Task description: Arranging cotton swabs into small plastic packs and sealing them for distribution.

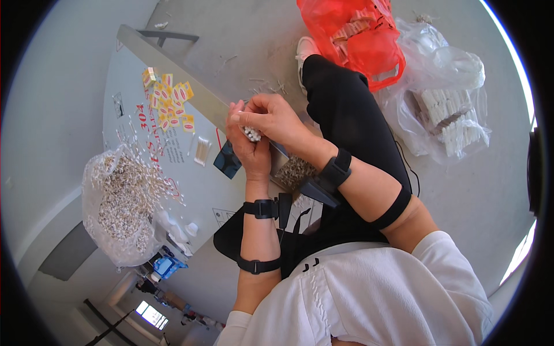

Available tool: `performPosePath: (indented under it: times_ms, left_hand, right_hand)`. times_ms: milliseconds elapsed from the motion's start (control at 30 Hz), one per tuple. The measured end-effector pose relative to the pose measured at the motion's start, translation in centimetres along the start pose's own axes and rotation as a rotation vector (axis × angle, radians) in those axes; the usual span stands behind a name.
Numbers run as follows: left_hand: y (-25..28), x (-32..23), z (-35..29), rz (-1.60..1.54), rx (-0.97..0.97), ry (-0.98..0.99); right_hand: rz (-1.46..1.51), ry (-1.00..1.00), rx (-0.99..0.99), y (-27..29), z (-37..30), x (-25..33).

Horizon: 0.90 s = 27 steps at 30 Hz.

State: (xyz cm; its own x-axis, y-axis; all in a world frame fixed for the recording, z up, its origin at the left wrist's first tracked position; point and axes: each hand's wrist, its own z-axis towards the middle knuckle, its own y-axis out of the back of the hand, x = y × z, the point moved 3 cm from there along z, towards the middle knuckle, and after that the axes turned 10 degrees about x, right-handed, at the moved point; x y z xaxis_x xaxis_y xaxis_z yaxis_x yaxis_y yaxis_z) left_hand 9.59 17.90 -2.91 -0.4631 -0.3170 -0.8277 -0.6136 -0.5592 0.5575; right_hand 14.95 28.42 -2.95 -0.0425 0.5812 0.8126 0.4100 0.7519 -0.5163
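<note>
A bundle of white-tipped cotton swabs (251,134) is held upright in front of me, its heads showing between my palms. My left hand (244,151) wraps round it from the left, fingers closed. From the right, my right hand (279,120) curls over the bundle's upper side, thumb and fingers pressed on it. What lies beneath the right fingers is hidden. Just below the hands stands a container of loose cotton swabs (295,172), partly covered by my right wrist. On the table to the left lies a small flat pack of swabs (202,151), near a dark blue piece (228,161).
Yellow-and-white printed cards (168,102) are scattered on the metal table (130,75). A clear bag (92,179) spills many loose swabs at its left edge. On the floor at the right are a red plastic bag (369,55) and a clear bag of white packs (456,112).
</note>
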Motion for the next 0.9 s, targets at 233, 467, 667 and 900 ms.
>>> performPosePath:
  times_ms: [233,467,667,900]
  left_hand:
    - [0.0,0.0,-0.1,0.112,0.005,-0.044]
    - [-0.4,0.5,0.0,0.046,0.017,0.033]
    - [-0.2,0.3,0.1,0.181,-0.009,-0.017]
    - [-1.2,-1.2,0.7,0.599,0.052,-0.100]
  right_hand:
    - [0.211,-0.087,0.049,0.5,-0.7,0.1]
    - [-0.116,0.037,-0.033,0.1,-2.1,0.3]
    - [-0.398,0.068,-0.190,0.4,-2.4,0.9]
    - [0.090,-0.002,-0.419,0.6,-2.5,-1.8]
